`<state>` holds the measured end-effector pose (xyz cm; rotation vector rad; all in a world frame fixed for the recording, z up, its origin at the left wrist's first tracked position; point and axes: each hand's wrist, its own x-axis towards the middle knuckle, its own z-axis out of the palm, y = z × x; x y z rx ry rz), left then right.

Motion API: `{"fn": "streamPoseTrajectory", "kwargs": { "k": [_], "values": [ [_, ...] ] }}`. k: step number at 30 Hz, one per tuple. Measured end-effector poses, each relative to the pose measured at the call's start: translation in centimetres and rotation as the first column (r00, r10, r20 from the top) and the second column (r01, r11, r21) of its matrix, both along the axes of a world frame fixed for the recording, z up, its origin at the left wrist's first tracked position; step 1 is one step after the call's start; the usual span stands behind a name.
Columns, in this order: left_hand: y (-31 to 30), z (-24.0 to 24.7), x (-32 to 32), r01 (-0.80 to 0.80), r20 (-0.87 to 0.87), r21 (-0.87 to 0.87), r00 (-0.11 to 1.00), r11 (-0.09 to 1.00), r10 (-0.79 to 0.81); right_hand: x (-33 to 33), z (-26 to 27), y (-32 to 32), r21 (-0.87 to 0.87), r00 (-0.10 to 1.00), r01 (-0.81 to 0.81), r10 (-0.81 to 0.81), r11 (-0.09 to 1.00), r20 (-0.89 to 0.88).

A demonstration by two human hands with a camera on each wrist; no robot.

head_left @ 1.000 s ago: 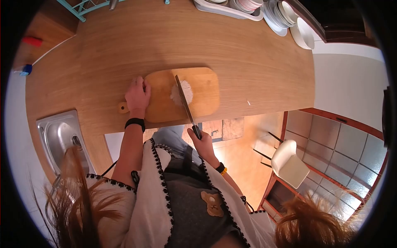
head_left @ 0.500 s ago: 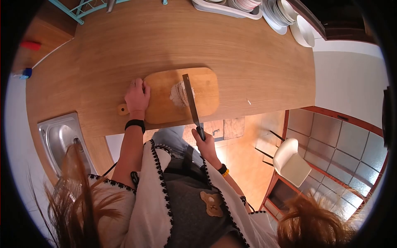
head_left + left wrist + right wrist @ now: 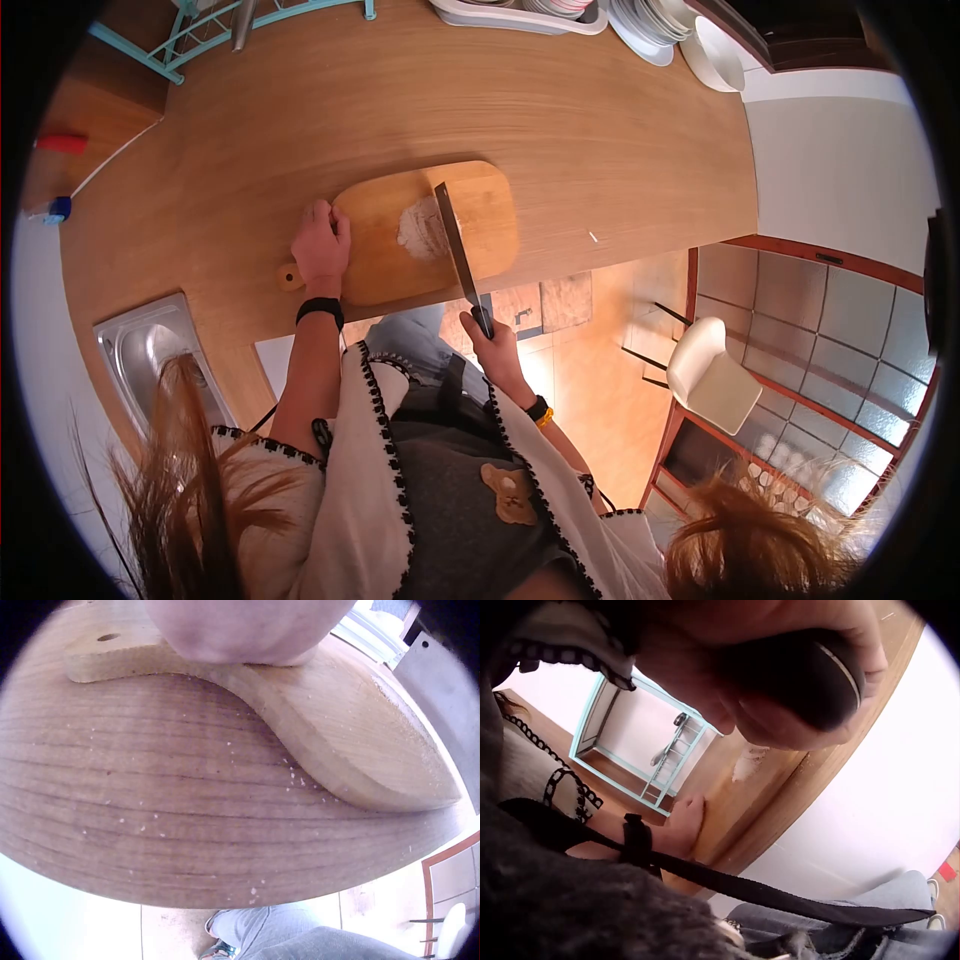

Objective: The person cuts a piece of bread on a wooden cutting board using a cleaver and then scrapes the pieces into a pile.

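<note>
On the wooden counter lies a cutting board (image 3: pixel 375 275) with a holed handle (image 3: pixel 290 277) at its left. My left hand (image 3: pixel 320 248) grips the board beside that handle; in the left wrist view its heel (image 3: pixel 247 637) sits on the wood. A flat patch of pale, pinkish-white chopped stuff (image 3: pixel 420 230) covers the board's middle. My right hand (image 3: pixel 494 350) holds a cleaver by its black handle (image 3: pixel 482 320). The blade (image 3: pixel 456 240) points away from me, tilted, over the patch's right edge. A hole near the blade's corner shows in the left wrist view.
A metal sink (image 3: pixel 150 350) is set in at the left. Along the back are a turquoise rack (image 3: pixel 210 45), a white dish tray (image 3: pixel 520 22), stacked plates (image 3: pixel 645 35) and a bowl (image 3: pixel 712 55). A pale chair (image 3: pixel 712 375) stands on the floor at the right.
The cleaver has moved from across the middle of the pale patch to its right edge, and its blade has turned. The left hand stays on the board. The head view has shifted slightly.
</note>
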<state>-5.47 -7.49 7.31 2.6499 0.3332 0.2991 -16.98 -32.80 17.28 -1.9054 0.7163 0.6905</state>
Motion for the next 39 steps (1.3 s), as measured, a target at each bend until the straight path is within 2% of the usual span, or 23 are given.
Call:
{"fn": "streamPoseTrajectory", "kwargs": {
  "k": [8,10,11,13,15,18,21,27,34,37,39],
  "values": [
    [0.0,-0.2,0.0,0.003,0.021,0.041,1.0,0.999,-0.004,-0.5,0.5,-0.2,-0.005,0.999,0.031,-0.031,1.0,0.007],
    [0.1,-0.2,0.0,0.009,0.008,0.057,1.0,0.998,-0.01,-0.8,0.4,-0.4,0.023,0.989,0.141,-0.142,0.99,0.042],
    [0.0,-0.3,0.0,0.007,0.02,0.056,1.0,0.998,-0.008,-0.9,0.4,-0.5,0.022,0.988,0.146,-0.147,0.989,0.041],
    [-0.1,-0.4,0.0,0.006,0.034,0.053,0.999,0.999,-0.008,-0.7,0.1,-0.7,0.037,0.969,0.249,-0.248,0.968,-0.021],
    [0.0,-0.4,0.0,0.007,0.029,0.077,1.0,0.997,-0.009,-0.8,-0.7,-0.8,0.028,0.968,0.251,-0.251,0.968,-0.019],
    [0.0,-0.4,0.0,0.008,0.038,0.074,0.999,0.997,-0.011,-0.5,-0.7,0.3,-0.075,0.997,0.076,-0.074,0.994,0.023],
    [-0.2,-0.1,0.0,-0.013,0.018,0.073,1.0,0.997,0.011,0.1,0.7,1.8,-0.031,1.0,-0.025,0.025,0.999,0.005],
    [-0.1,-0.1,0.0,0.01,0.048,0.042,0.999,0.999,-0.011,0.2,1.9,2.8,0.038,0.998,-0.027,0.025,0.999,0.05],
    [-0.1,0.0,0.1,-0.004,-0.001,0.054,1.0,0.999,0.004,0.3,1.7,2.6,0.018,0.997,-0.067,0.066,0.998,0.027],
    [-0.2,0.0,0.2,-0.014,0.053,0.062,0.999,0.998,0.01,0.5,1.6,2.6,0.029,0.997,-0.062,0.06,0.998,0.046],
    [-0.1,-0.2,0.0,-0.009,0.006,0.03,1.0,0.999,0.008,0.4,1.6,2.6,-0.01,0.996,-0.089,0.089,0.996,0.022]
  ]
}}
